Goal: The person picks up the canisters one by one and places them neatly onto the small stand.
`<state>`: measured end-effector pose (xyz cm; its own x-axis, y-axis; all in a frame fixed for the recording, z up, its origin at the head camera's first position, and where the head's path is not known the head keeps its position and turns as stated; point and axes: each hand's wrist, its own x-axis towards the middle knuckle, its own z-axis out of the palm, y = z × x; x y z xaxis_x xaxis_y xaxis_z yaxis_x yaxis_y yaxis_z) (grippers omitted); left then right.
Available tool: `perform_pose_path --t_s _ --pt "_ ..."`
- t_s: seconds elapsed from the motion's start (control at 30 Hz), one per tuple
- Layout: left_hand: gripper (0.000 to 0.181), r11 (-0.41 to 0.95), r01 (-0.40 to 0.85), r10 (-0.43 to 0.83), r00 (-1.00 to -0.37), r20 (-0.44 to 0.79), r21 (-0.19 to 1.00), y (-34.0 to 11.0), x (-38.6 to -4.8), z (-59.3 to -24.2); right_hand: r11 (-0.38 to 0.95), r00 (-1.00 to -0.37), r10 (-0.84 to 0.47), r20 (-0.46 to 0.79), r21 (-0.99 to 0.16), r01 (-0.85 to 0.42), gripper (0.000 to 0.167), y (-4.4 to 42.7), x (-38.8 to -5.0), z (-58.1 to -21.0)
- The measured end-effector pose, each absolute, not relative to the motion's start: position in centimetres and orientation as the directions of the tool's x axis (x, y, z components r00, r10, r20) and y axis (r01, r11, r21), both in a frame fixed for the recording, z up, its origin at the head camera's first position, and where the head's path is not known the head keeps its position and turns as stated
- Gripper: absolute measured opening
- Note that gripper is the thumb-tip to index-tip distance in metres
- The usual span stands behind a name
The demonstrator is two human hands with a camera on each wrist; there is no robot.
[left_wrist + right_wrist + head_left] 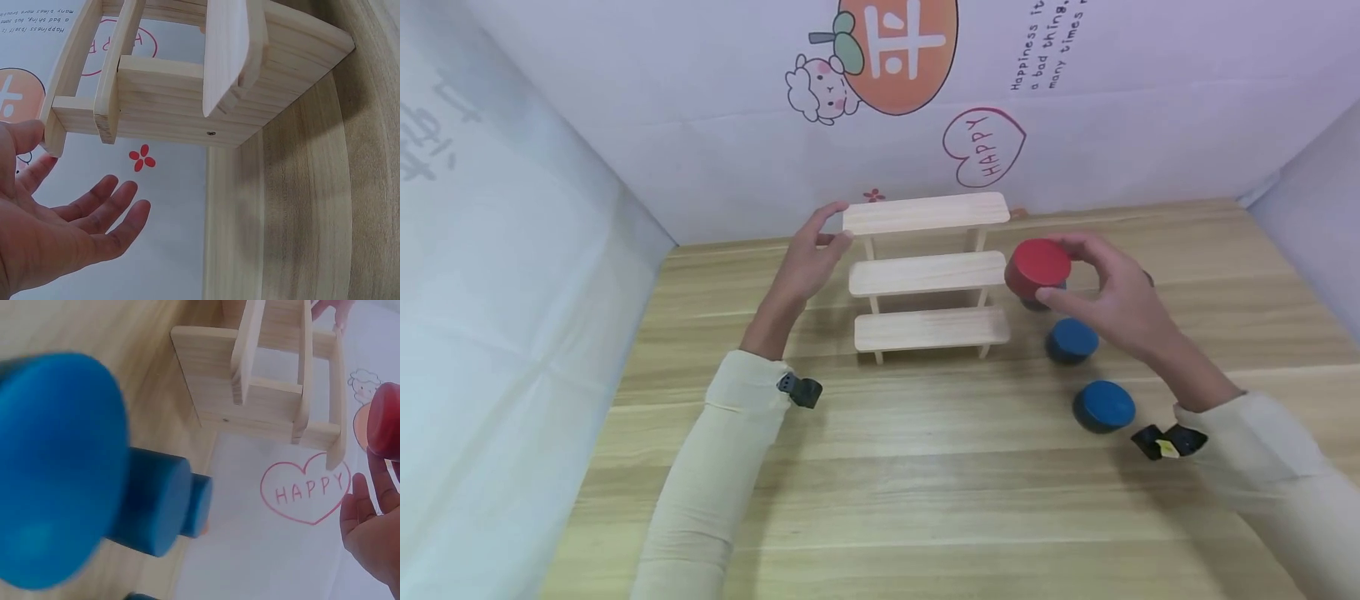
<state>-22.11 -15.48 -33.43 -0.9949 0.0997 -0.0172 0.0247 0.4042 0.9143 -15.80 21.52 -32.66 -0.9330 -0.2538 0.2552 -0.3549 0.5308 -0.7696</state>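
Observation:
A three-tier wooden display rack stands on the table against the back sheet. My left hand is at the left end of its top tier; in the left wrist view, thumb and index finger pinch that end while the other fingers stay spread off the wood. To the right of the rack, my right hand grips a red cylinder between thumb and fingers, raised above the table. Below and nearer me are a blue cylinder and another blue cylinder. A third blue cylinder is partly hidden behind the red one in the head view.
The wood-grain table meets a white printed sheet at the back. More white sheeting hangs along the left side. A dark edge of something shows behind my right hand, mostly hidden.

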Motion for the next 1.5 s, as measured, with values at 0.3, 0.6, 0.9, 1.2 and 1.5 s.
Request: perform_pose_path --t_s 0.3,0.6,0.9,1.2,1.5 --pt "0.050 0.398 0.045 0.119 -0.993 -0.003 0.916 -15.6 -22.4 -33.0 0.550 -0.920 -0.291 0.261 -0.742 -0.384 0.059 19.7 -18.0 -30.4" --pt "0.050 0.372 0.049 0.125 -0.992 0.003 0.927 -15.7 -22.2 -33.4 0.526 -0.913 -0.326 0.246 -0.755 -0.391 0.061 17.6 -19.9 -29.4" --pt "0.052 0.367 0.030 0.130 -0.991 -0.020 0.930 -15.8 -22.1 -33.6 0.523 -0.911 -0.356 0.208 -0.763 -0.379 0.065 15.5 -21.5 -29.0" --pt "0.051 0.409 0.040 0.126 -0.992 -0.013 0.912 -15.9 -21.8 -33.8 0.487 -0.865 -0.420 0.273 -0.737 -0.469 0.058 13.1 -23.1 -28.8" --pt "0.048 0.399 0.075 0.099 -0.994 0.039 0.914 -15.6 -22.1 -33.8 0.454 -0.850 -0.424 0.313 -0.738 -0.499 0.057 12.0 -23.9 -28.6"
